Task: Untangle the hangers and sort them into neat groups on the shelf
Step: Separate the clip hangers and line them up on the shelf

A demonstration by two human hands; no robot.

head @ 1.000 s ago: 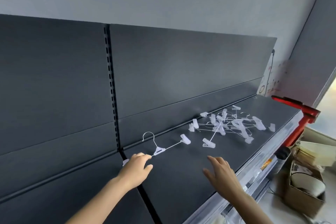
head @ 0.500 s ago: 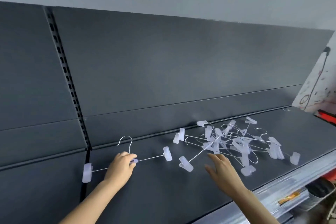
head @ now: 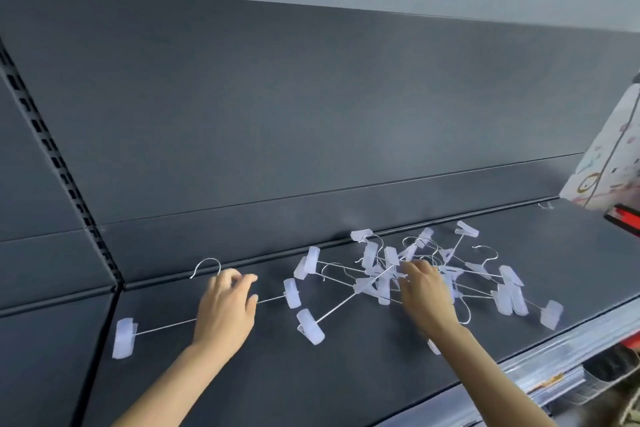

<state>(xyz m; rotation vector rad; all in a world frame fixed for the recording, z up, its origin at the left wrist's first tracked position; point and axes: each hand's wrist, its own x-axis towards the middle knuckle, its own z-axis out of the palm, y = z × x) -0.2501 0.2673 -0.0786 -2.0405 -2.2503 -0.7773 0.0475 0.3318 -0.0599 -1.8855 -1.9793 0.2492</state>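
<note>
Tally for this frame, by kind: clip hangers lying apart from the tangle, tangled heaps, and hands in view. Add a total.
Separated clip hanger: 1
Tangled heap of clip hangers: 1 (hangers inside overlap too much to count)
Hands: 2, left hand and right hand
Total: 4

Hangers (head: 408, 274): thin shiny metal wire with frosted translucent plastic clips (head: 124, 337). Shelf (head: 311, 378) and back panel (head: 311, 107): smooth, matt dark-grey.
</note>
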